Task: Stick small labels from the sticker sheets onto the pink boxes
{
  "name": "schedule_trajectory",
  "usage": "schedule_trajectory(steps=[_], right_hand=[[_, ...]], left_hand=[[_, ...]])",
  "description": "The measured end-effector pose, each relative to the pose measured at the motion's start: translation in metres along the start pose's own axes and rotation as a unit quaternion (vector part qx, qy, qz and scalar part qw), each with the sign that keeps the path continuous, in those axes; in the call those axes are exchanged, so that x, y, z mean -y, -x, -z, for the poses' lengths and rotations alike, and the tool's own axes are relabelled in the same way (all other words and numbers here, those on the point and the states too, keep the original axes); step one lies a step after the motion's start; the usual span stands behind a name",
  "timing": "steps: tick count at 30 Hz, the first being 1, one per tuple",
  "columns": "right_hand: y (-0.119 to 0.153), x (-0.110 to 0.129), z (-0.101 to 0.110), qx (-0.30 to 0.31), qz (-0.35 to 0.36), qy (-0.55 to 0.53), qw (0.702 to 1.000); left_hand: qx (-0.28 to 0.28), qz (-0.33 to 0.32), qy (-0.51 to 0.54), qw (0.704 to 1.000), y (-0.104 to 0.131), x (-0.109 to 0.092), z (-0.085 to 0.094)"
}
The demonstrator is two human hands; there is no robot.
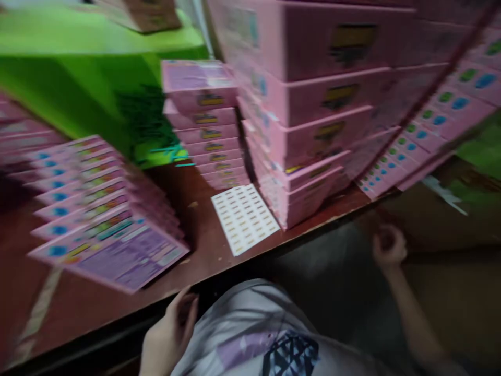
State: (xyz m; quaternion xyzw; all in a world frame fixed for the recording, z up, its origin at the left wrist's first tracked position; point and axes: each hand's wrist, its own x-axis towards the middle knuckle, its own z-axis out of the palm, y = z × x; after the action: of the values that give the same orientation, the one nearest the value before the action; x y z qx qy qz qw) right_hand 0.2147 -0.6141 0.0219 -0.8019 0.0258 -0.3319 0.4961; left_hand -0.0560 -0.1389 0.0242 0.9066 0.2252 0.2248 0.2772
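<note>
On the brown table (205,250), the tall pink box stack (313,198) stands just right of the white label sheet (246,219); the sheet's long axis slants toward the near edge; it lies ahead and right of the left hand (168,326), the nearer one, whose curled fingers leave a narrow gap, nothing visible inside; the right hand (391,246) curls, too blurred to tell its grip.

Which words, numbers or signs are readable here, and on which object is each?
No text can be read.
Tall pink stack, lower pink stack, right pink boxes: labels too blurred.
Tilted boxes at left: print too blurred.
White sheet: printed rows, too small and blurred.
Grey clothing: print, no legible letters.
</note>
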Motion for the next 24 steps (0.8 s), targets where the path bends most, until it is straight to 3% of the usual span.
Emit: schedule_trajectory(steps=[1, 2, 4, 6, 7, 9, 11, 13, 16, 22, 24], right_hand=[[0.037, 0.013, -0.013, 0.129, 0.103, 0.024, 0.986], [0.071, 0.028, -0.029, 0.236, 0.207, 0.029, 0.949], [0.129, 0.062, -0.068, 0.326, 0.274, -0.011, 0.905], [0.17, 0.101, -0.116, 0.342, 0.32, -0.046, 0.882], [0.184, 0.12, -0.141, 0.33, 0.319, -0.05, 0.887], [0.201, 0.154, -0.185, 0.32, 0.254, -0.011, 0.913], [0.209, 0.174, -0.214, 0.354, 0.181, 0.046, 0.916], [0.213, 0.18, -0.227, 0.411, 0.147, 0.085, 0.896], [0.218, 0.173, -0.231, 0.453, 0.134, 0.112, 0.874], [0.211, 0.167, -0.232, 0.419, 0.147, 0.146, 0.884], [0.202, 0.17, -0.23, 0.385, 0.144, 0.118, 0.904]], left_hand=[[0.011, -0.011, -0.011, 1.0, -0.005, 0.001, 0.004], [0.02, -0.031, -0.014, 0.999, -0.011, 0.002, 0.006], [0.006, -0.081, -0.004, 0.997, -0.024, -0.002, 0.003], [0.0, -0.157, 0.026, 0.987, -0.039, -0.014, -0.008], [0.012, -0.188, 0.047, 0.981, -0.047, -0.022, -0.015], [0.028, -0.224, 0.06, 0.972, -0.059, -0.036, -0.027], [0.039, -0.253, 0.048, 0.966, -0.066, -0.045, -0.034], [0.037, -0.259, 0.044, 0.964, -0.069, -0.043, -0.034], [0.024, -0.231, 0.064, 0.971, -0.068, -0.027, -0.025], [0.051, -0.139, 0.152, 0.977, -0.066, 0.001, -0.016], [0.068, -0.082, 0.213, 0.971, -0.067, 0.003, -0.017]])
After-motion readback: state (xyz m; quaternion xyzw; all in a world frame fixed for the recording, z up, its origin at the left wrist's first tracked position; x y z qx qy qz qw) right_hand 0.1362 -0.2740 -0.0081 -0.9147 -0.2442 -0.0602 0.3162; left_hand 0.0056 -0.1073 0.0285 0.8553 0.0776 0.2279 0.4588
